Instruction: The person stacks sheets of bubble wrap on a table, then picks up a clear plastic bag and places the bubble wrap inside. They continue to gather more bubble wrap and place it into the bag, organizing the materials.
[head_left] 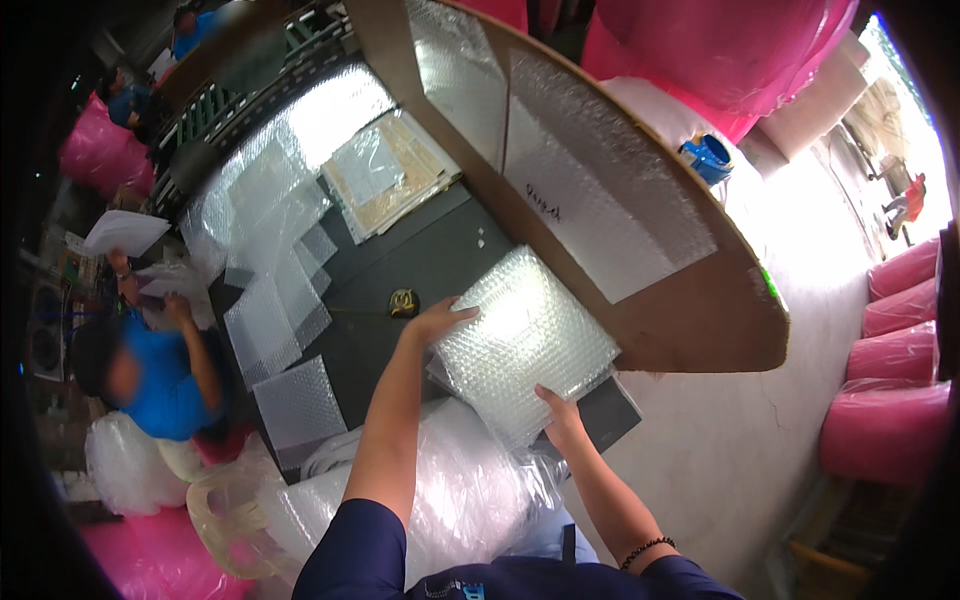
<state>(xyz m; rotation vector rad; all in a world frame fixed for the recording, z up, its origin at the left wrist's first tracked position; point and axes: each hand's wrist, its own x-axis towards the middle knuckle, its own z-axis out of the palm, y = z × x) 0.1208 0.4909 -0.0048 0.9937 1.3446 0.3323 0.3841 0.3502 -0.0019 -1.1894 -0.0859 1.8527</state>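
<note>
A stack of clear bubble wrap sheets [528,350] is tilted over the near right part of the dark table [365,262]. My left hand [440,322] holds its left edge, thumb on top and the other fingers mostly hidden. At the near edge, my right hand [562,415] grips the stack with its thumb on top; the fingers beneath are out of sight. Just left of my left hand lies a black and yellow tape measure [403,302]. Further left, loose bubble wrap sheets [280,315] overlap across the table. Clear plastic wrapping [450,480] bulges below my forearms.
A brown board [690,315] with bubble wrap panels stands along the table's right side. Flat bagged sheets [385,170] are piled at the far end. At left, a person in blue [165,375] holds white sheets. Pink wrapped rolls [890,430] line the right; a blue tape roll [706,158] sits behind the board.
</note>
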